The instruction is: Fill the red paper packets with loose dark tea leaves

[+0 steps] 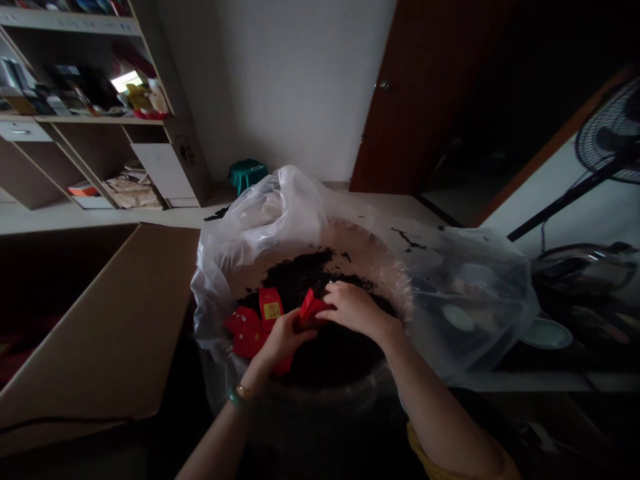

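My left hand [285, 338] is closed round a small red packet [310, 308], held upright over loose dark material that looks like dried leaves [305, 270]. My right hand [353, 305] reaches in from the other side, its thumb against the packet and its fingers curled at the packet's edge. What lies under those fingers is hidden. Beside my left hand, several more red packets [247, 333] rest on the leaves, one with a yellow label [271, 311]. The leaves fill a wide round container lined with a clear plastic bag [215, 267].
On the left stands an open cardboard box [100, 333]. The plastic spreads right over a surface with a pale dish [546, 333] and a glass-lidded pot [585, 267]. Behind are a shelf unit [175, 143], a green-covered bin [249, 175], a door [415, 100] and a fan [610, 133].
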The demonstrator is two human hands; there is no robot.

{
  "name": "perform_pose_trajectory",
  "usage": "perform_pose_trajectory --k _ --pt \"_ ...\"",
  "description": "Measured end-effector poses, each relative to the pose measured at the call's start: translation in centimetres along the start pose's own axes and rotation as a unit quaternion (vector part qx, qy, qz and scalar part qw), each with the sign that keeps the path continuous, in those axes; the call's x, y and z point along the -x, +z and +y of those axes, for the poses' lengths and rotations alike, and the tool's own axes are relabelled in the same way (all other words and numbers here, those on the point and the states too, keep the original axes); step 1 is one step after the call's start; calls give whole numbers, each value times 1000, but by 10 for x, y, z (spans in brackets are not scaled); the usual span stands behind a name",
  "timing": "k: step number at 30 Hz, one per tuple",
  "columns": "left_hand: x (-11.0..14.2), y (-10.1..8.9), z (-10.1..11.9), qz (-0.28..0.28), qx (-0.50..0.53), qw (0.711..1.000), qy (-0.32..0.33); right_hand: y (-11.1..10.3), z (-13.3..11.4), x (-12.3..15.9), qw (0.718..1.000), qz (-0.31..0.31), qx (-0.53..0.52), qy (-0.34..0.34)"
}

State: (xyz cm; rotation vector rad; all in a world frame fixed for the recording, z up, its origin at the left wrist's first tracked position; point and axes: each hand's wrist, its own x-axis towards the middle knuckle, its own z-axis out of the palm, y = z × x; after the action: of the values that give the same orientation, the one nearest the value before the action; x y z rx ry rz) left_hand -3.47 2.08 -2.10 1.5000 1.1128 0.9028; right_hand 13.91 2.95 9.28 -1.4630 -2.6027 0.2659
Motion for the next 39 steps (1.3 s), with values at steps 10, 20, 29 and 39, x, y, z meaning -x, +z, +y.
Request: perform_pose_trajectory --k 10,20,29,39 --pt "-2 -1 3 27 -13 998 54 -6 -5 13 989 56 -134 1" --pt "4 -2 16 11 -126 988 83 -12 -13 -15 993 -103 -49 30" --pt "-3 -3 5 104 -115 986 64 -15 -7 -21 989 -84 -121 18" --pt "-1 -2 6 111 -76 988 74 -6 3 -21 985 -48 -164 -15"
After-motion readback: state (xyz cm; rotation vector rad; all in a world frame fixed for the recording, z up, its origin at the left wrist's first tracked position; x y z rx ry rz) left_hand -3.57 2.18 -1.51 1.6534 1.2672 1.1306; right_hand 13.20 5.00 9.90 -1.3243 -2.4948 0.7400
